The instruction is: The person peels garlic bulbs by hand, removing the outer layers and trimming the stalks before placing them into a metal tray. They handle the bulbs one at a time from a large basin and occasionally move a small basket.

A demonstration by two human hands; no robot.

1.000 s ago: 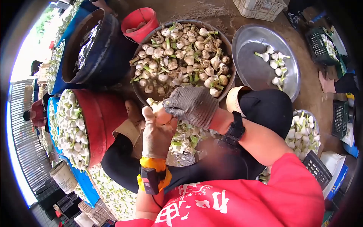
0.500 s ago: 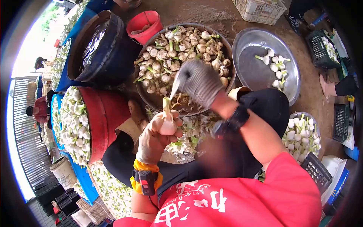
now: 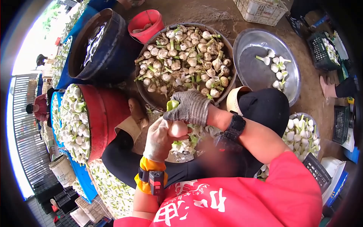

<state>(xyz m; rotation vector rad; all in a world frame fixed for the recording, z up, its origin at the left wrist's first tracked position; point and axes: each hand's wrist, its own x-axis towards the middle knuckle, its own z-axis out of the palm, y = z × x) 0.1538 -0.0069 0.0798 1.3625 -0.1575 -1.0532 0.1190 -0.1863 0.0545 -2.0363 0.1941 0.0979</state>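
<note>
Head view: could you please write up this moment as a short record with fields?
left hand: gloved, closed around a garlic bulb
right hand: gloved, fingers gripping the bulb's green stalk
ahead: round basin heaped with brownish garlic
right of basin: metal pan holding a few white bulbs
left: red tub full of white bulbs

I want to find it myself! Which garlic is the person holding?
Find the big round basin heaped with muddy garlic. Just below it, the left hand and right hand clasp one garlic bulb. Only this one is held, pale and smooth.
</note>
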